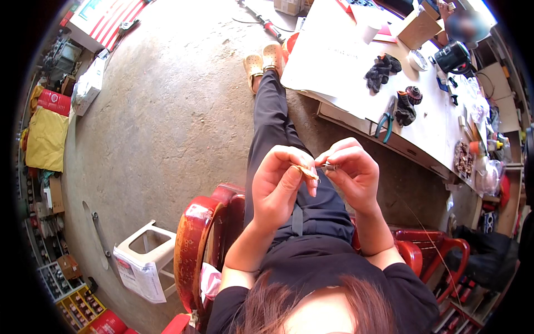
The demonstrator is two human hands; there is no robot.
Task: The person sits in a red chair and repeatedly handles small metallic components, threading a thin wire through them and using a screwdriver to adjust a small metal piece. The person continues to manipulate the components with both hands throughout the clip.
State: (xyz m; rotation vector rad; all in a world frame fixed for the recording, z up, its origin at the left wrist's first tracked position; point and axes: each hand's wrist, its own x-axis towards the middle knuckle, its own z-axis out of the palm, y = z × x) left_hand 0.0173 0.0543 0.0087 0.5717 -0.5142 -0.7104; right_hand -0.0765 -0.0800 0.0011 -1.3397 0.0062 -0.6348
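Both hands are raised close together above my lap. My left hand (280, 185) pinches a small, thin, yellowish-brown scrap (305, 172) between thumb and fingers; its exact kind cannot be made out. In the fingertips of my right hand (354, 173) is a small grey metal piece (331, 167), mostly covered by the fingers. The fingertips of the two hands nearly meet, and I cannot tell whether the two pieces touch.
I sit in a red wooden chair (196, 234), legs stretched forward. At right, a white-topped table (334, 61) holds pliers (385, 119), dark gloves (379, 72), a tape roll (417, 60) and a black kettle (451, 57). A plastic stool (146, 250) stands at left. A person (467, 28) is at the far right.
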